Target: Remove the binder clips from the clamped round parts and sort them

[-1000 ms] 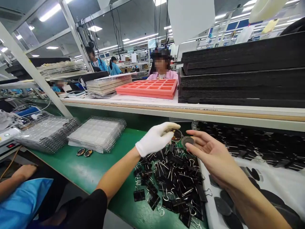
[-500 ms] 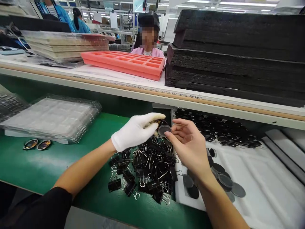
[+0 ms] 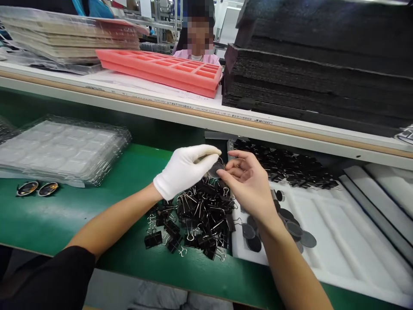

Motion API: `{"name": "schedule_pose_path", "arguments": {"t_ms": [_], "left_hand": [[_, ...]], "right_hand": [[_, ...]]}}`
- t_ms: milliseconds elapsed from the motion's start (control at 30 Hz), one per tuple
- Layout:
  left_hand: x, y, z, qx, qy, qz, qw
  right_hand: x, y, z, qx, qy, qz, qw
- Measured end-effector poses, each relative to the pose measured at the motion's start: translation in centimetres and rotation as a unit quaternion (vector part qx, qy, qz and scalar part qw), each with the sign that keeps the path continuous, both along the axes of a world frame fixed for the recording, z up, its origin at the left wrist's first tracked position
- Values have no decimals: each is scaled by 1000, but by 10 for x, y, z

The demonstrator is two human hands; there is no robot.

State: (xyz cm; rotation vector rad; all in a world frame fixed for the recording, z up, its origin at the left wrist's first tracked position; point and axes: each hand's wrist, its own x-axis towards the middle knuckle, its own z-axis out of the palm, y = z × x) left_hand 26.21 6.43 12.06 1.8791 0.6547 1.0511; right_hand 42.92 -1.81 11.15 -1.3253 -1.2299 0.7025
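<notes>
"So, from the head view, anything in the left hand point(image 3: 182, 170)?"

"Gloved in white, with thumb and fingers nearly closed around a round part point(image 3: 221, 160). Mostly hidden behind the disc point(image 3: 214, 171), so can't tell the exact hold."

"And the right hand point(image 3: 250, 183)?"

"Bare, with thumb tip pressed to the disc's right edge and fingers curled close behind. Pinched narrowly; can't tell about any fingertips on the back."

"Whereabouts, that disc?"

"Between both hands, raised off the worktop point(image 3: 129, 258), dark face toward the camera. Just beyond the heap of clips point(image 3: 206, 215)."

"Go on, round the worktop."

"Toward the left end, clear trays point(image 3: 61, 150) in a stack. Nearer the front edge from those, a pair of spare parts point(image 3: 48, 189), side by side. On the right side, a white tray point(image 3: 332, 241), with the heap right by its left edge. Inside, loose discs point(image 3: 308, 239) near that same edge, plus more clips point(image 3: 290, 165) massed along the far edge."

"And above the back edge?"

"A shelf point(image 3: 161, 114), bearing a red tray point(image 3: 161, 77) and, to its right, black foam point(image 3: 309, 86) in a tall stack. Beyond, a person point(image 3: 211, 58) in pink."
</notes>
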Motion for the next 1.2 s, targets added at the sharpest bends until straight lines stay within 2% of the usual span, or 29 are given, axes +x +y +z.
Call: {"name": "schedule_pose_path", "arguments": {"t_ms": [100,267,333,400,467,500,600,667,767,900,1000,1067,1133,1200], "left_hand": [[1,-1,-3,23,6,-17,1000],[-10,4,10,93,71,-104,988],[-20,15,18,110,105,-85,985],[-31,30,21,138,166,-22,976],[-41,49,15,169,287,9,943],[-44,59,9,169,366,-1,915],[-46,81,-17,104,556,-74,821],[-42,89,-32,80,588,-125,795],[-39,94,-39,85,548,-197,809],[-53,96,-17,59,505,-205,836],[-65,93,5,60,460,-169,870],[-66,85,16,77,397,-127,906],[-58,71,20,109,293,-70,947],[-44,52,20,154,178,-2,972]], "right_hand": [[-1,1,-3,26,0,-29,999],[4,1,-3,1,2,23,1000],[9,1,-1,-12,45,19,999],[16,3,1,-33,117,18,992],[22,5,1,-67,184,35,980],[24,6,2,-87,207,48,973],[26,9,1,-125,243,72,959],[24,8,2,-134,258,80,953],[20,5,4,-133,272,91,949],[21,2,9,-130,267,113,948],[21,0,10,-140,245,140,949],[19,-1,9,-149,213,166,951],[13,-3,7,-155,187,185,952],[8,-4,5,-149,182,189,953]]}}
